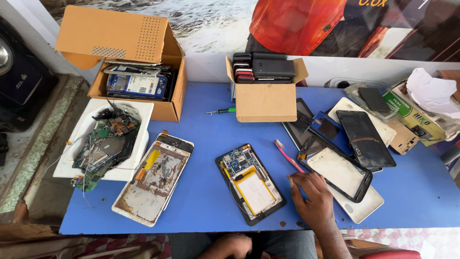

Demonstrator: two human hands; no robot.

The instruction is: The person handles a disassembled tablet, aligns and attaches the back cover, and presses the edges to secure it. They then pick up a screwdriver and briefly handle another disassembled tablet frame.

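An opened tablet (250, 182) lies back-up on the blue table (206, 139), showing a blue circuit board and a flat yellow-edged battery. My right hand (311, 194) rests flat on the table just right of it, fingers together, holding nothing. A pink toothbrush (287, 154) lies just beyond the fingertips. My left hand (230, 246) sits below the table edge on my lap, loosely curled and seemingly empty.
A stripped tablet shell (152, 180) lies at left beside a white tray (139, 115) of circuit boards. Two cardboard boxes (139, 67) (266, 98) hold phones at the back. A green screwdriver (223, 111) lies between them. Screens and back covers (350, 144) pile at right.
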